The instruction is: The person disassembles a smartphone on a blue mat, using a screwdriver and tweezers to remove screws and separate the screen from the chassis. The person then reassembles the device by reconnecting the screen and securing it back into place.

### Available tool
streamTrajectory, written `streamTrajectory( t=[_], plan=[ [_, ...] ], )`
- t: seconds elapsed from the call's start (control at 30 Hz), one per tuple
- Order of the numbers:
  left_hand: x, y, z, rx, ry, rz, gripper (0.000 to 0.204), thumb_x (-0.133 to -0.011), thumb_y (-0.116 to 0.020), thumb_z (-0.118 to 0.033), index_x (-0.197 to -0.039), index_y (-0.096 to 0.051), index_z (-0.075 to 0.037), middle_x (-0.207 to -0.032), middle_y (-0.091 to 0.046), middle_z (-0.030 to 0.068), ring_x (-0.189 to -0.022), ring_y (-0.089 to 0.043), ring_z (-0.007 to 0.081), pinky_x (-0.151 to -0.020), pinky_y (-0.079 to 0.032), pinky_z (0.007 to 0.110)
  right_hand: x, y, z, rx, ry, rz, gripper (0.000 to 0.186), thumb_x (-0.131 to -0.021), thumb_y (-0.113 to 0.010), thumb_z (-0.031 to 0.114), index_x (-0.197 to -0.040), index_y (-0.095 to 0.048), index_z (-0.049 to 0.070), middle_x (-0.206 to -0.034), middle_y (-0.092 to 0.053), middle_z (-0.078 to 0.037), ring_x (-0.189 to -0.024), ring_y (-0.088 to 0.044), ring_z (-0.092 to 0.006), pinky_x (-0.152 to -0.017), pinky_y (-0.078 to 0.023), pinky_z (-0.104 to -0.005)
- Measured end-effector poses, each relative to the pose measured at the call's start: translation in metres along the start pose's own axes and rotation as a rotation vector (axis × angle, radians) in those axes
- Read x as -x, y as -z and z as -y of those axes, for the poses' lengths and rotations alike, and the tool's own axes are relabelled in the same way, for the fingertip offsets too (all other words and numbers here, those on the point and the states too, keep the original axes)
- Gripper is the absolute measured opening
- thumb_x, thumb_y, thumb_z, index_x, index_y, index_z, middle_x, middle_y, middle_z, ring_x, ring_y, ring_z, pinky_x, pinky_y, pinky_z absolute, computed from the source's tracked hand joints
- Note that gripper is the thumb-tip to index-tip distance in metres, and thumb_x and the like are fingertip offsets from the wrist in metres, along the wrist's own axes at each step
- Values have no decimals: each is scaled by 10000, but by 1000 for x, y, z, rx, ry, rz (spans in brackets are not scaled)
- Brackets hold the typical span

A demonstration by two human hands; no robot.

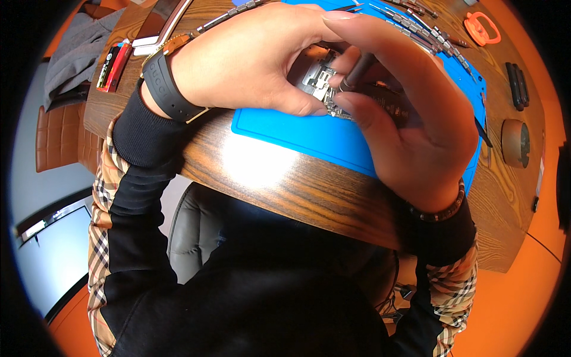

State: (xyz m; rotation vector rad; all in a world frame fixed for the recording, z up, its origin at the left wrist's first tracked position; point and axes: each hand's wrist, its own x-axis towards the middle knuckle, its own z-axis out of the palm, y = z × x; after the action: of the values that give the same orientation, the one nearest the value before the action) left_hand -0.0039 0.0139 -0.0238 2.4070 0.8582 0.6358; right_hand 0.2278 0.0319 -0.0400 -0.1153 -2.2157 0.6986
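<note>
An opened phone (322,83), its metal shields and small circuit parts exposed, lies on a blue mat (297,128). My left hand (256,62) reaches over it from the left, with the thumb pressed at the near edge and the other fingers curled round its far side, partly hidden. Between the fingers of my right hand (419,110) is a dark, slim screwdriver (360,70), pointed down at the phone's board. Its tip is hard to make out among the parts. A dark, flat section of the phone sits under my right hand, mostly in shadow.
Several metal screwdrivers (443,44) lie along the mat's far right. Beyond are an orange plastic piece (482,28), black pen-like items (517,86) and a round, dark container (515,143). Red and black lighters (114,66) are at left. The wooden table's edge (285,205) curves nearby.
</note>
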Motion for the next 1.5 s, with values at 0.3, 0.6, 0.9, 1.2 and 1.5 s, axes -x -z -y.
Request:
streamTrajectory(
  t=[0.3, 0.6, 0.9, 1.2, 1.5],
  plan=[
    [6, -2, 2, 155, 87, 8, 704, -853, -866, -223, -1498, -628, -72, -1239, -735, 191, -1120, -699, 380, -962, -567, 432, 2, 2, 3, 0, -55, 22, 610, -901, -795, -126, -1480, -632, -26, -1134, -728, -118, -1006, -728, -170, -883, -601, -270],
    [14, -5, 4, 78, 77, -27, 682, -790, -919, -162, -1404, -659, -20, -1190, -741, 159, -1068, -713, 330, -961, -575, 412, 6, -5, 4, -130, -185, -94, 621, -932, -780, -111, -1515, -578, -42, -1125, -730, -106, -1007, -725, -156, -876, -600, -262],
    [12, -7, -3, 17, 174, -42, 684, -742, -939, -82, -1377, -690, -25, -1296, -729, 142, -1220, -684, 318, -1102, -534, 406, 16, -7, 2, -300, -324, -273, 636, -962, -764, -97, -1551, -525, -58, -1115, -731, -94, -1008, -722, -142, -869, -599, -253],
    [9, -6, 3, 209, 158, -139, 354, -712, -994, -53, -1024, -832, -11, -1400, -689, 133, -1272, -639, 266, -1096, -518, 399, 14, 20, -4, -420, -540, -514, 638, -997, -764, -33, -1562, -475, -102, -1075, -729, -79, -952, -715, -129, -840, -597, -246],
    [7, -10, -5, 408, 262, -155, 258, -791, -944, 32, -1024, -835, 15, -1304, -688, 102, -1174, -661, 197, -1005, -555, 330, 25, 19, -5, -435, -582, -551, 636, -991, -761, -46, -1553, -469, -109, -1083, -728, -93, -957, -726, -133, -823, -612, -239]
  ],
)
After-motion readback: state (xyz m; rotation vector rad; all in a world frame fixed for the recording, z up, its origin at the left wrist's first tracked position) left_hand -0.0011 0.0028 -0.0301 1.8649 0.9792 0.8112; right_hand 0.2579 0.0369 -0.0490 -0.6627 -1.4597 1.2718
